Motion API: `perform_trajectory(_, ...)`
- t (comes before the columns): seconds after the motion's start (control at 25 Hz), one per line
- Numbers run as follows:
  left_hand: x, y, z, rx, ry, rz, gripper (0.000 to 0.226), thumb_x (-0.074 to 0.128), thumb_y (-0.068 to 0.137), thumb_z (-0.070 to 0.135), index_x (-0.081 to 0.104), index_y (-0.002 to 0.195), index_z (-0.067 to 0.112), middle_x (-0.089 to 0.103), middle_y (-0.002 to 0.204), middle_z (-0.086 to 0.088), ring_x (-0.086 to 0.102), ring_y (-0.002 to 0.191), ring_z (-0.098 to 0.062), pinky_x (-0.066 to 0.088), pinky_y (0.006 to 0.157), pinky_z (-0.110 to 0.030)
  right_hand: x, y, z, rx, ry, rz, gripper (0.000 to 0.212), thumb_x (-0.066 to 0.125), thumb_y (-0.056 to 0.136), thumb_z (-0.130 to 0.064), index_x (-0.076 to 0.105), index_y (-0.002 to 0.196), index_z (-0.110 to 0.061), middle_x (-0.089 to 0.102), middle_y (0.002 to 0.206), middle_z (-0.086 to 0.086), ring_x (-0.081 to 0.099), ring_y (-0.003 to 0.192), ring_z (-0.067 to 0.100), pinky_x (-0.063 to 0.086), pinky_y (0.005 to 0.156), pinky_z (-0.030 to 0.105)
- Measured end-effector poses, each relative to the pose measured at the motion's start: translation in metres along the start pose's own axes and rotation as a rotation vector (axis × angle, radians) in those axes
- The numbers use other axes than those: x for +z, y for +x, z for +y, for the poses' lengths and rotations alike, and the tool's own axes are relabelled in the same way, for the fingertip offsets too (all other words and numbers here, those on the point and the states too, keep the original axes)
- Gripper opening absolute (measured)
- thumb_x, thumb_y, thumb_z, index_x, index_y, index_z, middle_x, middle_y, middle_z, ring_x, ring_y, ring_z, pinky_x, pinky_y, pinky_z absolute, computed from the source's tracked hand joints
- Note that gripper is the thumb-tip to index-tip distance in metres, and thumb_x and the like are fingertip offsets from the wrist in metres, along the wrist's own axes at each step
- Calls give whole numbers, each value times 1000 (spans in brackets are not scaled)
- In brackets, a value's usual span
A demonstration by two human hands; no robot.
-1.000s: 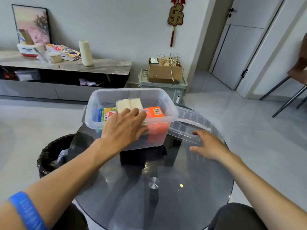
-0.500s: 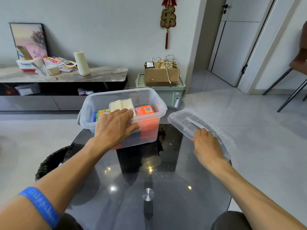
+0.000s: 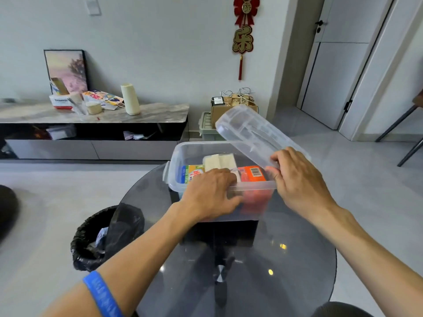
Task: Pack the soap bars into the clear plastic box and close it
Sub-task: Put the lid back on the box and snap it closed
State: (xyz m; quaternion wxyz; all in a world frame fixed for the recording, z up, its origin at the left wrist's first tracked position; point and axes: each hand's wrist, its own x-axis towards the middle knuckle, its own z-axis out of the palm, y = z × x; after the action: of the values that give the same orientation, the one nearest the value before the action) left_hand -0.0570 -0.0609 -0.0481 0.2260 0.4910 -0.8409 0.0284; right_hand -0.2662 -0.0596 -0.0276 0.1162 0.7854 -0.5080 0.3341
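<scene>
The clear plastic box (image 3: 183,154) stands on the round glass table (image 3: 286,271), open at the top. Inside it lie a white soap bar (image 3: 218,161), an orange packaged bar (image 3: 253,173) and a green-and-blue packaged bar (image 3: 191,173). My left hand (image 3: 210,195) grips the box's near rim, fingers curled over it. My right hand (image 3: 297,181) holds the clear lid (image 3: 249,131) by its near edge; the lid is tilted up, above the box's right side.
A black-lined waste bin (image 3: 91,239) stands on the floor left of the table. A low marble-topped cabinet (image 3: 137,115) with clutter runs along the wall. A cardboard box (image 3: 219,110) sits on a green crate behind the table. Chair legs (image 3: 402,124) show at right.
My right hand has picked the lid up off the table and swung it left over the box's right side. My left hand stays on the box rim.
</scene>
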Motion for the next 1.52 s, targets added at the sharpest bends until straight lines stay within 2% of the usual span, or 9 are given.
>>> perform_trajectory(0.24, -29, -61, -46, -280, -472, 605, 15, 49, 90, 25, 63, 92, 20, 60, 94, 10, 58, 90, -15, 49, 76, -37, 22, 20, -25, -351, -64, -222, 18, 62, 90, -25, 57, 94, -8, 58, 93, 9, 54, 80, 30, 43, 65, 41)
perform_trajectory(0.56, -6, -45, -83, -469, -760, 219, 43, 38, 94, 60, 54, 129, 40, 44, 143, 19, 34, 134, 0, 30, 110, -31, 29, 14, -16, -386, 108, -318, 15, 56, 94, -31, 58, 98, -17, 58, 100, -5, 48, 85, 17, 43, 74, 37)
perform_trajectory(0.72, -2, -47, -100, -451, -560, 207, 50, 39, 98, 48, 46, 142, 27, 43, 148, 12, 35, 136, -5, 28, 111, -30, 39, 27, 3, 71, 572, -263, 10, 61, 91, -25, 69, 89, -29, 67, 97, -13, 60, 91, 13, 47, 80, 37)
perform_trajectory(0.88, -22, -32, -109, -580, -534, 131, 45, 50, 91, 46, 58, 133, 31, 56, 130, 19, 53, 119, -8, 41, 91, -26, 48, 35, 34, 590, 727, -294, 31, 68, 86, -18, 66, 115, -30, 44, 140, -18, 45, 125, 6, 38, 94, 24)
perform_trajectory(1.0, -20, -32, -100, -692, -715, 214, 38, 65, 84, 47, 67, 120, 34, 63, 114, 22, 62, 106, -5, 48, 75, -11, 55, 25, 35, 1041, 1107, -207, 63, 71, 79, -21, 47, 137, -26, 58, 128, -5, 65, 100, 18, 51, 73, 31)
perform_trajectory(1.08, -17, -37, -94, -779, -993, 269, 40, 73, 76, 50, 68, 115, 40, 66, 110, 18, 61, 100, -4, 58, 76, -23, 57, 22, 24, 1278, 1263, -123, 58, 74, 67, -21, 58, 122, -11, 72, 97, 5, 70, 70, 22, 51, 52, 29)
perform_trajectory(1.24, -6, -30, -75, -971, -1289, 381, 46, 72, 78, 30, 58, 120, 44, 63, 120, 1, 66, 96, -21, 55, 65, -39, 59, 24, 14, 1333, 1178, 194, 25, 79, 60, -9, 67, 81, -5, 72, 81, 15, 66, 56, 28, 50, 51, 32)
perform_trajectory(1.36, -3, -23, -66, -1160, -1578, 496, 73, 73, 76, 20, 39, 141, 19, 61, 122, -12, 67, 86, -27, 53, 55, -32, 56, 24, 8, 1286, 1188, 276, 31, 76, 66, -5, 67, 96, -7, 71, 83, 10, 67, 64, 26, 51, 51, 30)
perform_trajectory(1.52, -3, -22, -64, -1168, -1553, 599, 13, 72, 77, 14, 69, 89, 12, 70, 84, -10, 65, 54, -17, 48, 39, -22, 60, 23, -4, 1262, 1171, 343, 58, 75, 68, -3, 62, 123, -16, 69, 101, 6, 69, 83, 29, 59, 75, 42)
